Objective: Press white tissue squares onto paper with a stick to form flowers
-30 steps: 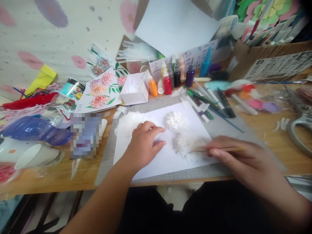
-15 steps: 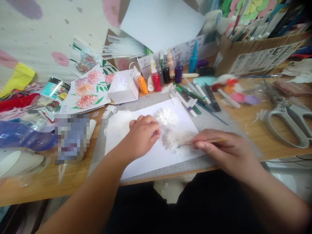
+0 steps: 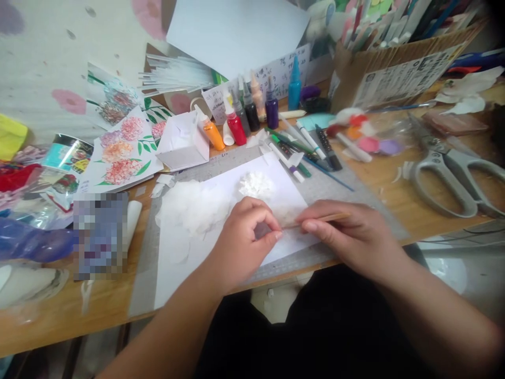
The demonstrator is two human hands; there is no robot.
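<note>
My right hand (image 3: 341, 229) is closed around a thin wooden stick (image 3: 335, 217), whose far end points left toward my other hand. With thumb and forefinger pinched together, my left hand (image 3: 252, 237) is right by that end; whatever lies between its fingertips is too small and blurred to name. Just beyond it, a ruffled white paper cluster (image 3: 255, 184) rests on a white sheet of paper (image 3: 177, 287). Thin white torn paper pieces (image 3: 193, 205) are heaped on the sheet's left part. Blur hides the spot between my two hands.
Under the sheet lies a grey cutting mat (image 3: 144, 284). Scissors (image 3: 445, 179) lie at the right, with pens (image 3: 307, 145) beyond the sheet. Paint bottles (image 3: 236, 123) stand behind, beside a white box (image 3: 183, 139). Flower pictures (image 3: 122, 152) and a purple bottle (image 3: 35, 239) are at the left.
My left hand has moved right and nearer to me, its fingers now pinched beside the stick. The view has shifted right, and more of the white paper heap shows.
</note>
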